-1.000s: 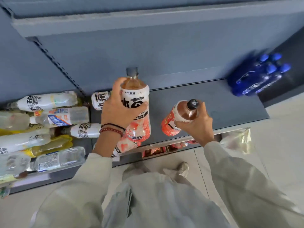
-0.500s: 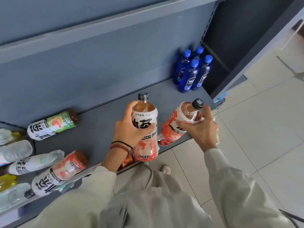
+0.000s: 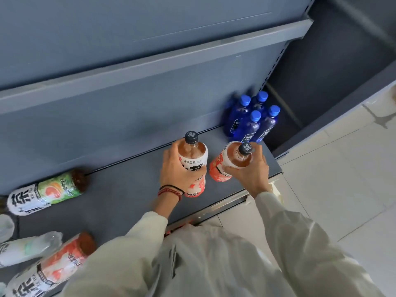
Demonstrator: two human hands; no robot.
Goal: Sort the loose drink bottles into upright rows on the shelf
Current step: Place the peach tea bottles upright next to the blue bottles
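My left hand (image 3: 177, 170) grips an upright peach tea bottle (image 3: 194, 155) with a dark cap and a white and pink label. My right hand (image 3: 248, 170) grips a second peach tea bottle (image 3: 220, 168) near its neck; it leans to the right. Both bottles are over the grey shelf (image 3: 132, 189), close to its front edge; whether they touch it is hidden. Several blue bottles (image 3: 248, 121) stand upright in a tight block at the shelf's back right. A green-label tea bottle (image 3: 47, 191) and another peach tea bottle (image 3: 57, 266) lie on their sides at the left.
A clear pale bottle (image 3: 25, 247) lies at the far left among other loose ones. An upper shelf edge (image 3: 150, 67) overhangs the back panel. The shelf ends at the right beside a dark bay (image 3: 321, 82). Tiled floor (image 3: 342, 189) lies to the right.
Both hands have carried their bottles rightward along the shelf, toward the blue bottles. The pile of lying bottles has slid to the left edge of the view.
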